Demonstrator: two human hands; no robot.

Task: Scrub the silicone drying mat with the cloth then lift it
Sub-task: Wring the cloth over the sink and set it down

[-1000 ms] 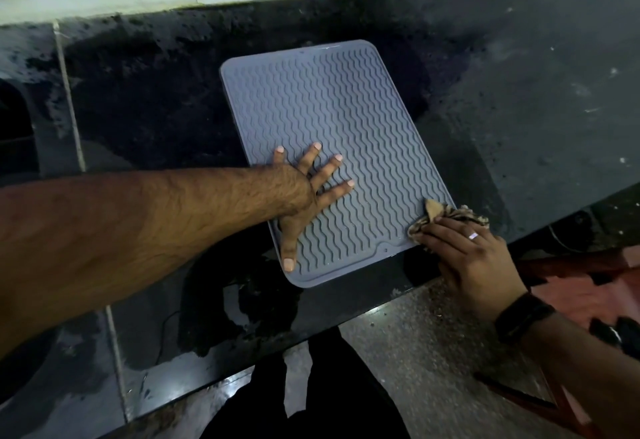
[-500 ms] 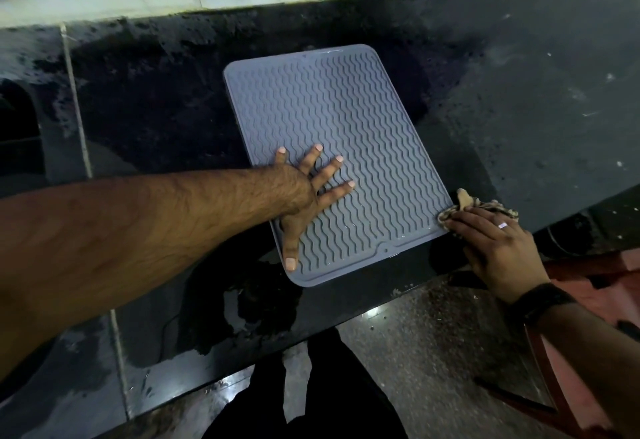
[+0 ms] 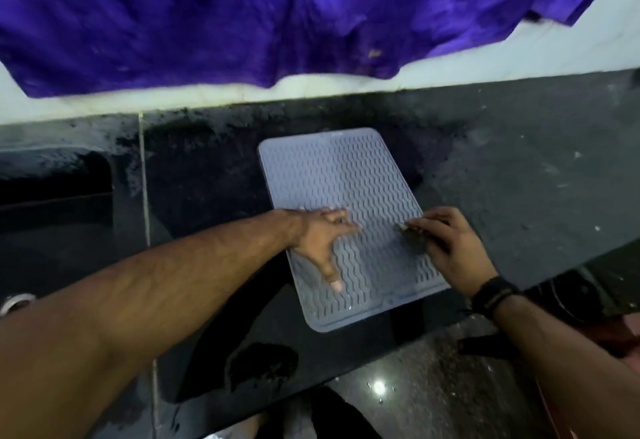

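Observation:
A grey silicone drying mat (image 3: 341,175) with wavy ridges lies flat on the wet black counter (image 3: 519,189). My left hand (image 3: 320,237) presses flat on the mat's left middle, fingers spread and thumb pointing toward the near edge. My right hand (image 3: 446,248) rests on the mat's right side, its fingers closed over the cloth (image 3: 412,232), which shows only as a small dark bunch under the fingertips. The view is blurred.
A purple fabric (image 3: 242,16) hangs over the white wall behind the counter. A dark sink opening (image 3: 52,179) sits at the left. The counter's front edge runs just below the mat, with speckled floor (image 3: 415,386) beneath.
My right hand has moved the cloth from off the mat's near right corner onto the mat's right side. The view has tilted up, showing more purple fabric. My left hand stays pressed.

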